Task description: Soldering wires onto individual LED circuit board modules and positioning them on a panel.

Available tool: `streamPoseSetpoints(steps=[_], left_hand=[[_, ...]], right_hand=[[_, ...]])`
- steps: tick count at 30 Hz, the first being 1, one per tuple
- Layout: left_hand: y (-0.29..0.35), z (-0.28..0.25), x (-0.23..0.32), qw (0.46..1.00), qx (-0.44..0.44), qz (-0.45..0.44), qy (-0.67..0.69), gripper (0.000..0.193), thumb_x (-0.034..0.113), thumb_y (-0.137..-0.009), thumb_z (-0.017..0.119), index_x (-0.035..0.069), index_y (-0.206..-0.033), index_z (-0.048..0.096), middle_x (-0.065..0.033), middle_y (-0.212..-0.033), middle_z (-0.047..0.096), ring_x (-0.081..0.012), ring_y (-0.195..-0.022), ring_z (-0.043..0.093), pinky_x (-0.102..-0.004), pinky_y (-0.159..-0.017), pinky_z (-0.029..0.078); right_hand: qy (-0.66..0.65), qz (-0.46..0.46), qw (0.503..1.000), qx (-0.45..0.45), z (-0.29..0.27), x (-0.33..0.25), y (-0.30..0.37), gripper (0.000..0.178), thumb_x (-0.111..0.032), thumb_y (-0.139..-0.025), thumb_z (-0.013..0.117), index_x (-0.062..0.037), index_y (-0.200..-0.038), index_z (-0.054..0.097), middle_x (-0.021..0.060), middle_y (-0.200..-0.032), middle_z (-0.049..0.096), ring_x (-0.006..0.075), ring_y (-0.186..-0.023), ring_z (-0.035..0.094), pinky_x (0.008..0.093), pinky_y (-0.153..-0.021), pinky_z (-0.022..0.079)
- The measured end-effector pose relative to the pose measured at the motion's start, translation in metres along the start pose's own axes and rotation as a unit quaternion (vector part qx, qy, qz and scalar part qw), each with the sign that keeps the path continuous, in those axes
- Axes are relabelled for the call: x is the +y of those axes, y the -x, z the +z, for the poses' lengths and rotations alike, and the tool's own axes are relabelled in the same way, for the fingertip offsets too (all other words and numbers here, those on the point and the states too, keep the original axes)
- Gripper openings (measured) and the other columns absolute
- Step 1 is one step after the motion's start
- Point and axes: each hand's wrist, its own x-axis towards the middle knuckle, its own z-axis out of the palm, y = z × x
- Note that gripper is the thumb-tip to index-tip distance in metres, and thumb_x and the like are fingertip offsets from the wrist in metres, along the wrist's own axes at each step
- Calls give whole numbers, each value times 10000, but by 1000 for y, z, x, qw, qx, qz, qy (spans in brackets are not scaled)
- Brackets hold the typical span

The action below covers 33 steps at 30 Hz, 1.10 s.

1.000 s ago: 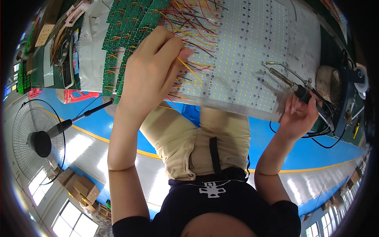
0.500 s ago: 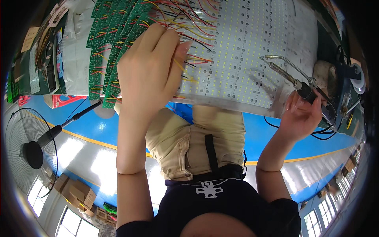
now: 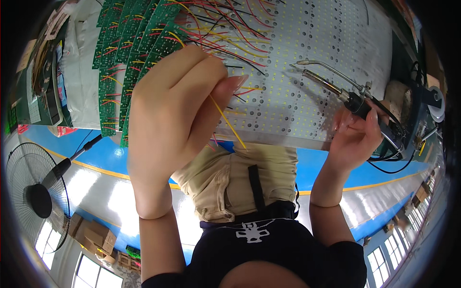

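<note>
My left hand is closed in a pinch on a thin yellow wire, whose loose end sticks out toward me past the bench's front edge. It hovers over the near end of several overlapping green circuit boards, which bristle with red, yellow and black wires. Held in my right hand is a soldering iron with a dark handle and a bent metal tube clamped alongside. The iron's tip points left above white LED boards, apart from the wire. My left fingertips are partly hidden.
On the right stand a dark holder with a solder spool and a black cable. A pedestal fan is at the left, beyond the bench. Loose wires spread from the circuit boards across the LED boards.
My left hand has come nearer to me and slightly left, and more of the yellow wire shows below it. My right hand has carried the soldering iron leftward.
</note>
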Motion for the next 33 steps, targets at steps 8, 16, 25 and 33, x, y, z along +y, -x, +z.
streamPoseSetpoints(steps=[8, 16, 25, 33], left_hand=[[-9, -13, -9, 990, -81, 38, 111, 133, -33, -760, 482, -18, -876, 544, -123, -802, 526, -216, -705, 524, -274, -637, 427], [-12, -10, -18, 993, -74, 75, 50, 156, -64, -831, 430, -34, -896, 569, -102, -871, 555, -183, -775, 542, -250, -672, 437], [-8, 2, -22, 996, 14, 74, 49, 163, -56, -844, 471, -48, -949, 596, -96, -872, 590, -132, -725, 538, -229, -618, 428], [-7, 10, -21, 993, 92, 51, 57, 141, -29, -851, 486, -27, -936, 599, -96, -797, 588, -164, -684, 552, -251, -598, 429]], right_hand=[[5, 1, 1000, -21, -2, -1, 0, 170, -92, -859, 459, 48, -954, 479, 125, -687, 504, 157, -439, 451, 299, -410, 412], [14, 27, 999, -10, 2, -3, 0, 142, -88, -848, 503, 35, -910, 472, 119, -671, 503, 157, -447, 461, 300, -430, 423], [-1, 35, 999, -35, 3, -4, -1, 131, -86, -841, 519, 28, -886, 471, 94, -595, 474, 149, -426, 447, 293, -428, 423], [-2, 39, 999, -24, 4, -4, -2, 136, -87, -838, 533, 37, -863, 482, 86, -591, 469, 143, -425, 446, 294, -425, 421]])
